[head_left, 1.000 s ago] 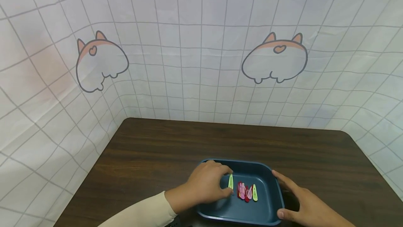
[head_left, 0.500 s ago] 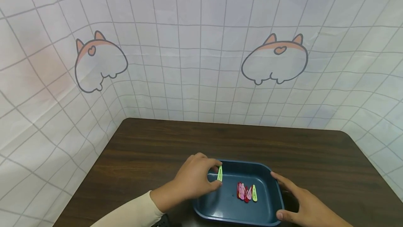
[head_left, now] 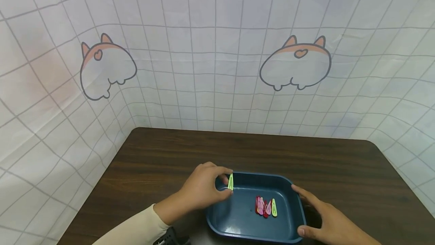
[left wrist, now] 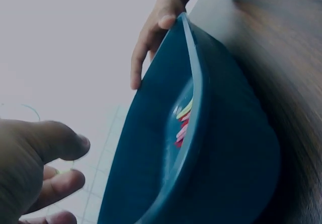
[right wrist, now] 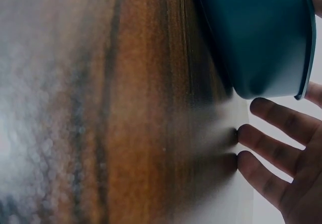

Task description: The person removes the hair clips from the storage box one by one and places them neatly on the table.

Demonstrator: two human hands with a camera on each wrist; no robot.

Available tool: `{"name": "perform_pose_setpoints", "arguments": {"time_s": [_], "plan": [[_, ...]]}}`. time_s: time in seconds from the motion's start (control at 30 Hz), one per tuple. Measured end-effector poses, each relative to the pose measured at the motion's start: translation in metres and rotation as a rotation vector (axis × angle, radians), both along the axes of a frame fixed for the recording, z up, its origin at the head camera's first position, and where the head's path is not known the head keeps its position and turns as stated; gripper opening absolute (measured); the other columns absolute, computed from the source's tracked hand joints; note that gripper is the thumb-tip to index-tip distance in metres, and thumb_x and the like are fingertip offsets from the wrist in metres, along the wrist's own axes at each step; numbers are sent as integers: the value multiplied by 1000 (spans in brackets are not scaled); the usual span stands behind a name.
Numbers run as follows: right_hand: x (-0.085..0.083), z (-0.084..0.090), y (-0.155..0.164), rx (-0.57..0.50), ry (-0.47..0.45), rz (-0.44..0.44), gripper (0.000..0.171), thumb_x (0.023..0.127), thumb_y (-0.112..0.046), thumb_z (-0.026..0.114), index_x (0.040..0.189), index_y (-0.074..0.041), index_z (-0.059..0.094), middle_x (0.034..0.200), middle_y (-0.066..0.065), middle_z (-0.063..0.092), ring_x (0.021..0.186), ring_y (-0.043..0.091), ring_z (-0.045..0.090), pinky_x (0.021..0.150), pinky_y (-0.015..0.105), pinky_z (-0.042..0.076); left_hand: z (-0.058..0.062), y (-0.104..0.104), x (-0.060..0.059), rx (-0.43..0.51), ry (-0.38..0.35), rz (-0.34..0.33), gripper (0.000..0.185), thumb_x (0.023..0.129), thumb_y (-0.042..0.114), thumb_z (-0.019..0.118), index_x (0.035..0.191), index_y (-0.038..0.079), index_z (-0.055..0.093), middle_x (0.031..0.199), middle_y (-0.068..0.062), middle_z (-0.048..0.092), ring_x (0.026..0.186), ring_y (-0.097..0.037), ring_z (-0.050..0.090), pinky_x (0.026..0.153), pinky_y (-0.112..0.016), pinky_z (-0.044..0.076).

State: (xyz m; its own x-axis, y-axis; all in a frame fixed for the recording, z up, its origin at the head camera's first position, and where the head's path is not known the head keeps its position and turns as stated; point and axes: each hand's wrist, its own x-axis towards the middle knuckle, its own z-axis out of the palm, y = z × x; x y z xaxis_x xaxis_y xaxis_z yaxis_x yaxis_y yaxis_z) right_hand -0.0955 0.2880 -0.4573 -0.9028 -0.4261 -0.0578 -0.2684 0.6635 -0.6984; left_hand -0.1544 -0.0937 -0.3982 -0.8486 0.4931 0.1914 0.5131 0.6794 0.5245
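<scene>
From my right wrist cam I just see the teal tray (right wrist: pixel 256 38) sitting on the wood table (right wrist: pixel 136 113), my right hand (right wrist: pixel 289 168) spread open next to its corner.

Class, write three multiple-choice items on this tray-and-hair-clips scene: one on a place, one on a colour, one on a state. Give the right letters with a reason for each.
1. Where do the loose hair clips lie?
A. on the bare table
B. inside the tray
C. on the backdrop

2. What colour is the hair clip that the left hand pinches?
A. yellow-green
B. blue
C. black

3. How is the right hand placed?
A. curled in a fist above the tray
B. fingers fairly straight, resting at the tray's right rim
C. pinching a red clip

Answers: 1 B, the cluster sits on the floor of the dark blue tray. 2 A, the clip between the thumb and fingers of the left hand is yellow-green. 3 B, the head view shows its fingers stretched along the tray's right edge, holding nothing.
</scene>
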Motion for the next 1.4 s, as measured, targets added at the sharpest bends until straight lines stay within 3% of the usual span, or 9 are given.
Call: {"name": "perform_pose_setpoints", "arguments": {"time_s": [0.33,0.63,0.83,1.07,1.4], "plan": [[0,1,0,-4,-8,8,94,88,-37,82,162,-28,25,141,23,54,120,49,55,79,71,51,-4,-22,-3,97,-60,-17,48,84,29,86,126,12,72,85,20,65,107,-13,55,92,-44,47],[-1,1,0,2,-2,14,94,88,-39,81,162,-30,25,141,23,54,121,49,55,79,72,50,-12,-41,-7,149,6,-11,46,80,25,88,122,13,74,82,22,64,104,-9,59,96,-42,49],[-1,0,-1,-1,8,16,95,87,-39,82,162,-29,25,141,24,55,121,50,55,79,73,49,-17,-53,-7,155,28,3,44,81,26,88,121,14,75,85,20,64,100,-9,58,92,-41,50],[-2,-2,-1,-1,6,16,94,88,-35,81,162,-30,24,141,24,55,122,51,54,80,74,49,-23,-67,-8,154,54,-6,43,82,28,88,121,16,75,96,10,68,101,-13,59,89,-41,51],[-1,-2,2,8,3,22,94,89,-33,80,163,-30,22,142,25,54,121,52,55,77,74,50,-32,-84,-13,118,88,2,43,81,34,89,119,21,74,114,14,68,114,-15,59,97,-50,49]]}}
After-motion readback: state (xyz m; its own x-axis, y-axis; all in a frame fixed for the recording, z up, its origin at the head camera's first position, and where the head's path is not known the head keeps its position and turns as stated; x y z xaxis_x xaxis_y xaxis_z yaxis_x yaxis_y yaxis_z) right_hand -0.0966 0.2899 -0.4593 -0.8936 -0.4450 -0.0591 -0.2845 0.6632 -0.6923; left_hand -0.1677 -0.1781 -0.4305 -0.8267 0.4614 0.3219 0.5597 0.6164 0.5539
